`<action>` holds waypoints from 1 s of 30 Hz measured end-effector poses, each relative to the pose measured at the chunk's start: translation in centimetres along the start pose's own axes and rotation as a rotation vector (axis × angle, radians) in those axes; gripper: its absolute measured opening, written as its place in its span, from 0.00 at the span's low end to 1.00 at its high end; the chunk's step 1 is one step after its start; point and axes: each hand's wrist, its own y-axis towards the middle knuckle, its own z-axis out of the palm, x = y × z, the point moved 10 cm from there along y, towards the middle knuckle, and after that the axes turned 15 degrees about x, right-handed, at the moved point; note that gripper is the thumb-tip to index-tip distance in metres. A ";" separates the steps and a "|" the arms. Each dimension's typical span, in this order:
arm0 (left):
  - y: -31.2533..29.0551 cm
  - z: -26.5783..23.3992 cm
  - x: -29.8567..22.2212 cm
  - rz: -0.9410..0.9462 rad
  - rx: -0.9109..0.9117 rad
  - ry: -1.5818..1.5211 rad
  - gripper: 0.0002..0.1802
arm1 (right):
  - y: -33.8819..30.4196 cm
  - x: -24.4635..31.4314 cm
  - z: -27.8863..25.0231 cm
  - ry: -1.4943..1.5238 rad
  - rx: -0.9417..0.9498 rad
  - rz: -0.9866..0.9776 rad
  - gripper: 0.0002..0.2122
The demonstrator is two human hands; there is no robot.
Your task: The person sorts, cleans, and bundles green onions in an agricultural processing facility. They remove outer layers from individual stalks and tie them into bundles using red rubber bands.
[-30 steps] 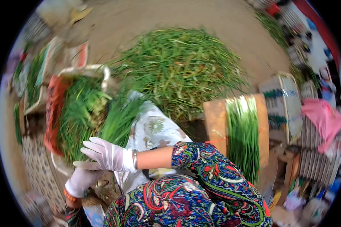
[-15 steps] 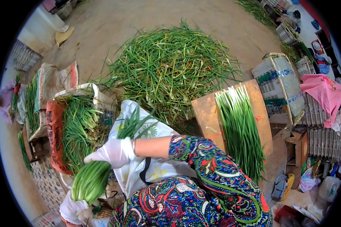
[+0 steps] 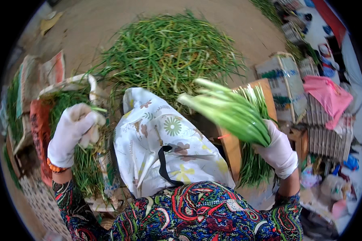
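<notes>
My right hand [image 3: 276,152], in a white glove, is closed round the green leaves of a bunch of garlic chives [image 3: 237,116]. The bunch is blurred by motion, its pale stem ends pointing up and left. Below it, more chives [image 3: 255,164] lie on a wooden board [image 3: 265,89]. My left hand [image 3: 77,130], gloved too, hovers over a white basket [image 3: 64,84] of loose chives [image 3: 88,172]. Its fingers are curled, and a short green stalk [image 3: 98,109] sticks out beside the thumb. A flower-printed white apron [image 3: 157,132] covers my lap.
Ahead on the floor lies a large heap of chive leaves [image 3: 169,56]. Crates [image 3: 285,80] and a pink cloth [image 3: 328,96] stand to the right. An orange sack [image 3: 40,140] hangs at the basket's left side.
My right hand has swung from the left over to the right with the bunch of garlic chives. My left hand has let go of the bunch and risen over the basket.
</notes>
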 end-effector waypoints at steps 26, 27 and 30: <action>20.1 45.2 -12.7 1.278 0.394 1.519 0.33 | -0.3 -19.1 5.8 -0.219 -0.513 0.402 0.26; 20.1 45.6 -12.6 1.274 0.402 1.519 0.33 | -0.7 -19.5 6.1 -0.207 -0.496 0.399 0.26; 20.3 46.4 -12.6 1.267 0.396 1.515 0.32 | -1.5 -19.2 5.6 -0.134 -0.465 0.353 0.29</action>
